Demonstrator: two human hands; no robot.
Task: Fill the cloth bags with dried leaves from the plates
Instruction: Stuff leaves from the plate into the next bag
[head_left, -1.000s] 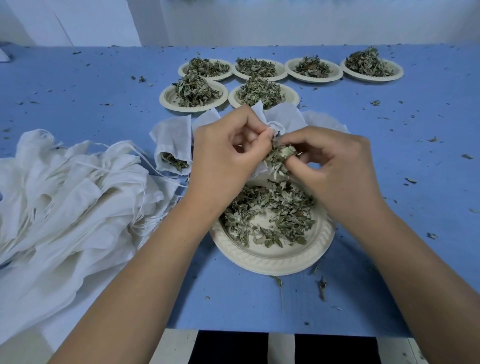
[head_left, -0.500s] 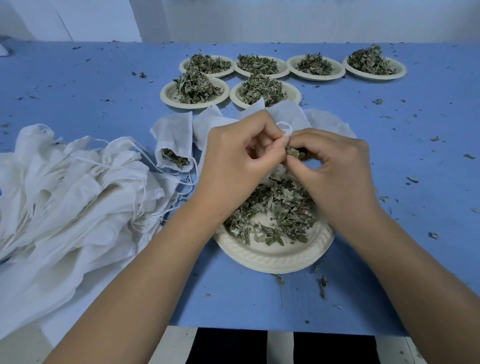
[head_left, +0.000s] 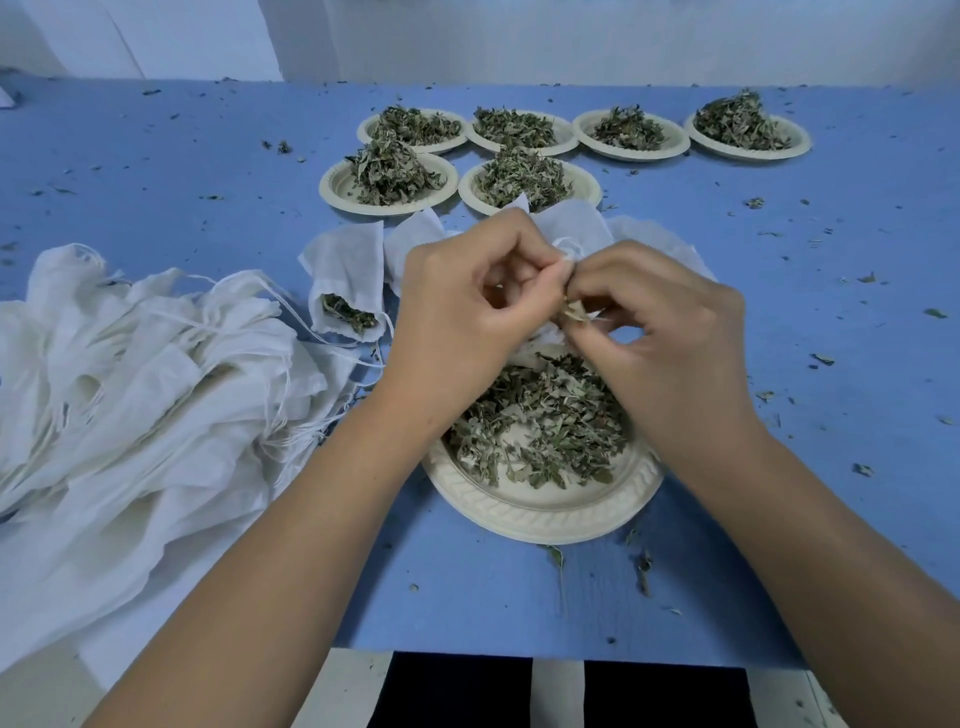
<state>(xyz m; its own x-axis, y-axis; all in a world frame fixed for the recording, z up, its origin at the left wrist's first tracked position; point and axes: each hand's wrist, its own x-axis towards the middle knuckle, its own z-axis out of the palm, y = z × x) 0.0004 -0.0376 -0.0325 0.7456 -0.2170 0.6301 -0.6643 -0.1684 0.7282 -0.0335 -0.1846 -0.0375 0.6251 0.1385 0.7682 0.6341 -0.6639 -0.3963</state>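
The left hand (head_left: 467, 301) and right hand (head_left: 660, 332) were held together, fingertips touching, above the far edge of the near plate (head_left: 545, 512). The left hand's curled fingers were pinched on the mouth of a thin white cloth bag (head_left: 569, 231), whose woven, crumpled body was seen behind both hands. A tuft of dried leaves (head_left: 574, 312) was pinched between the right hand's thumb and fingers at that mouth. The near plate, round and cream-coloured with a ribbed, moulded rim, was partly covered by a loose layer of curled grey-green leaves (head_left: 545, 421). A filled bag (head_left: 345, 275), rectangular and gauzy, was laid just left of the hands with leaves showing at its open mouth. A soft heap of empty bags (head_left: 145, 374) with trailing drawstrings was spread at the left. Six further plates (head_left: 330, 189), each piled with leaves, were set in two rows at the far side. The counter (head_left: 156, 171), matt blue, was strewn with dry leaf crumbs (head_left: 644, 569).
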